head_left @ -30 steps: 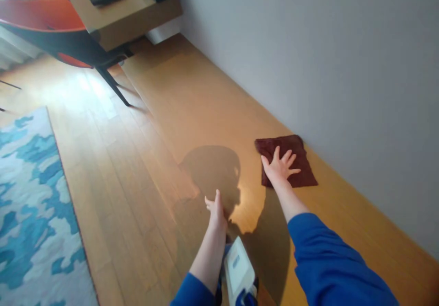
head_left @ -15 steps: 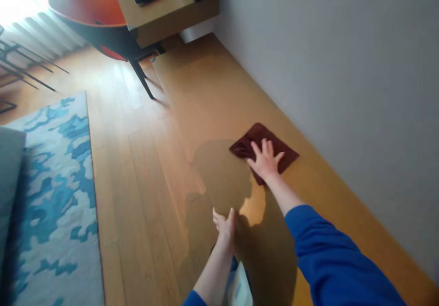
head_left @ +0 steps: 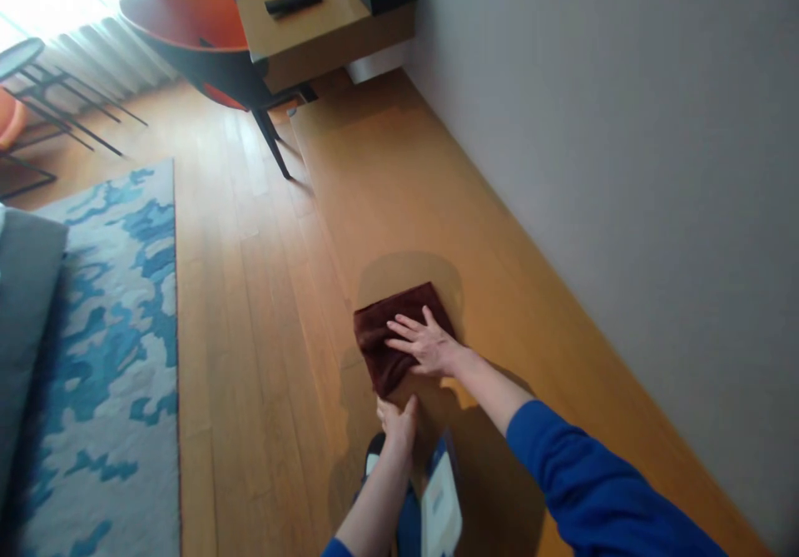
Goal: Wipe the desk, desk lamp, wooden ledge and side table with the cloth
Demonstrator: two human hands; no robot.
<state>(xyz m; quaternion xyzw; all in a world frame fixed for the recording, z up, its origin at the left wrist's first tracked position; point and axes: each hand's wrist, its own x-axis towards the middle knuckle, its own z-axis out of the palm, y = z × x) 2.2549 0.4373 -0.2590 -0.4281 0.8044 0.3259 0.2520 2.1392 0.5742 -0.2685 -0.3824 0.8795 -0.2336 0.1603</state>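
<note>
My right hand (head_left: 424, 345) lies flat, fingers spread, on a dark brown cloth (head_left: 387, 349), pressing it onto a long low wooden ledge (head_left: 437, 207) that runs along the grey wall. The cloth sits at the ledge's left edge. My left hand (head_left: 397, 424) rests on that same edge just below the cloth, fingers bent, holding nothing. Both sleeves are blue. A white badge-like object (head_left: 440, 511) hangs below my arms.
A wooden plank floor (head_left: 250, 307) lies left of the ledge, with a blue and white rug (head_left: 106, 349) further left. An orange chair with dark legs (head_left: 205, 49) and a wooden desk (head_left: 305, 16) stand at the far end. A grey cushion edge (head_left: 25, 307) shows at left.
My right hand has slid the cloth from beside the wall across the ledge to its left edge, nearer to me. My left hand stayed low on the edge.
</note>
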